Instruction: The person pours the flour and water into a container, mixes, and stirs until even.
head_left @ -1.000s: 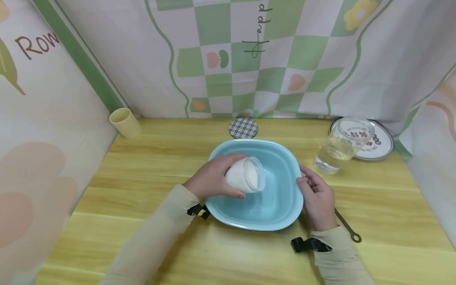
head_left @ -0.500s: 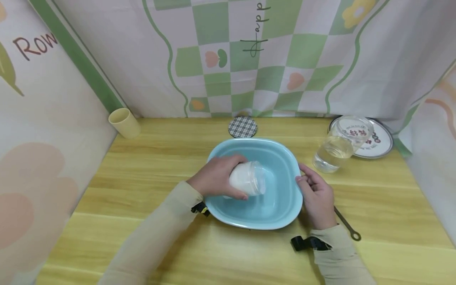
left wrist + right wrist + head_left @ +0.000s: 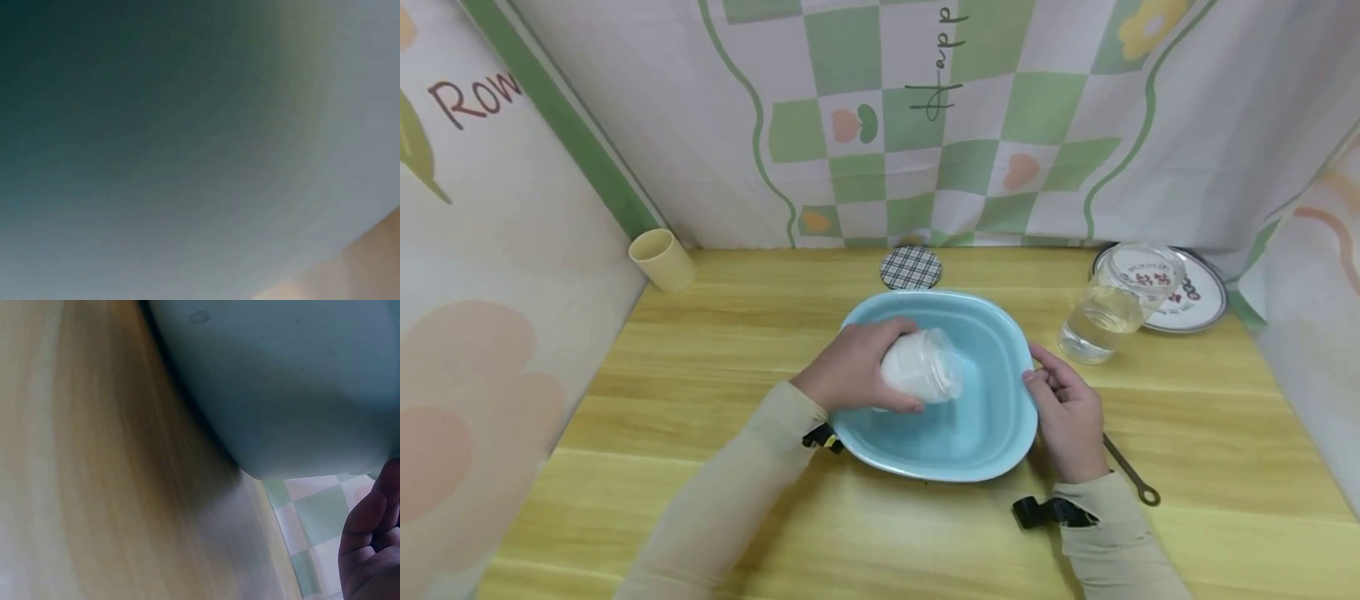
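In the head view, my left hand (image 3: pixel 853 367) grips a clear jar (image 3: pixel 917 367) filled with something white. The jar is tipped on its side over the light blue basin (image 3: pixel 1000 417), its mouth facing right and down. Whether any of the white contents falls out cannot be made out. My right hand (image 3: pixel 1070 421) pinches the basin's right rim between thumb and fingers. From the right wrist, the basin's outer wall (image 3: pixel 281 394) fills the upper part, with the hand's fingers (image 3: pixel 365 522) at the right edge. The left wrist view is a blurred grey-blue surface.
A clear pitcher (image 3: pixel 1105 321) of liquid stands to the right, by a patterned white plate (image 3: pixel 1195 304). A dark handle with a ring end (image 3: pixel 1135 475) pokes out beside my right hand. Behind the basin lies a checked round coaster (image 3: pixel 911 267); a yellow cup (image 3: pixel 662 261) stands back left.
My left hand has turned the jar further over, so its mouth faces down more than before, and has lifted it slightly since the middle frame. My right hand stays on the rim.
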The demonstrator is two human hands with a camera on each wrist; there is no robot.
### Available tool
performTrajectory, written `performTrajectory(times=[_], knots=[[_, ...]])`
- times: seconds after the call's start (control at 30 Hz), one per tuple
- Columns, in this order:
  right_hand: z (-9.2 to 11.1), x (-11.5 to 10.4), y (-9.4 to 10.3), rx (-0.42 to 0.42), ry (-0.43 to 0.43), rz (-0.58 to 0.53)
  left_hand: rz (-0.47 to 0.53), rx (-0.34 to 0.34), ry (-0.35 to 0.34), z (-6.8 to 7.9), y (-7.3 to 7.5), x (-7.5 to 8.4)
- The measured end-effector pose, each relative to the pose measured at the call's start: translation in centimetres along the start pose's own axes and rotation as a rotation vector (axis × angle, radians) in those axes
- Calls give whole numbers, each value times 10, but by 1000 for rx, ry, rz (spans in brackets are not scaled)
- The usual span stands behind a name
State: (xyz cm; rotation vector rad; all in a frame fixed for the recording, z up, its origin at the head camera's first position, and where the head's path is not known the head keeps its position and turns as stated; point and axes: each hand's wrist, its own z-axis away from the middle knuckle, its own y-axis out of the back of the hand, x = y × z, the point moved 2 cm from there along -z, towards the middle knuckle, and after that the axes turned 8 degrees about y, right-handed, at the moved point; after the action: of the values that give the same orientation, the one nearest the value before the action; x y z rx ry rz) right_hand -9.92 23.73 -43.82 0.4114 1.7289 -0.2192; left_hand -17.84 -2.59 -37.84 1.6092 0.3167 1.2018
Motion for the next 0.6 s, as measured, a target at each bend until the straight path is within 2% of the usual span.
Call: performTrajectory(times=[0.13,0.4,0.5,0.6], knots=[[0,1,0,-1,6,-20,-64,-16,-6,-1,0,-2],[1,0,-1,4,-5,-36,-84,-54,32,3,2,-4],[2,0,-1,8,-15,-50,-142,-70,35,3,4,-2],[2,0,-2,8,-15,-56,-241,-77,36,4,4,0]])
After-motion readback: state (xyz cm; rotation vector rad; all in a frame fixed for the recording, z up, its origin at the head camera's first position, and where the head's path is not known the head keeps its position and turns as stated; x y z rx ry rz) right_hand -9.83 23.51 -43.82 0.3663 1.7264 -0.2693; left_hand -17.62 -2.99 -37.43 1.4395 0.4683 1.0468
